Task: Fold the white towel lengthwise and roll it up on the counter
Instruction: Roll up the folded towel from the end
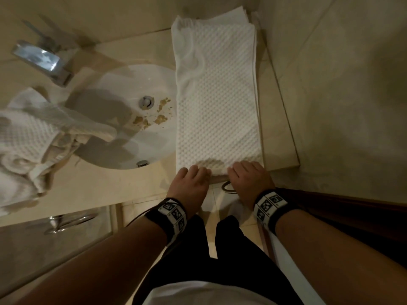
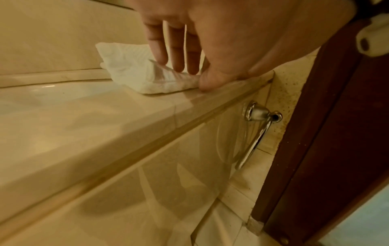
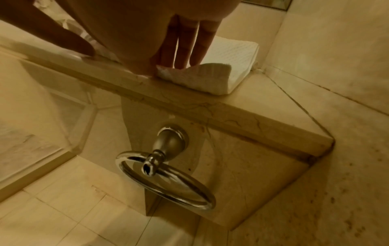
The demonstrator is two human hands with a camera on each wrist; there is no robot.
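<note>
White towel's near end lies under both hands' fingers.

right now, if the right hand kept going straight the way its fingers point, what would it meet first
The right hand points along the white towel toward the back wall. Its fingers already touch the towel's near end, so it would meet more towel first, then probably the wall; depth there is unclear.

The towel lay lengthwise on the worktop, right of the sink. Both hands rested on its near end, seemingly just above the ring holder.
</note>
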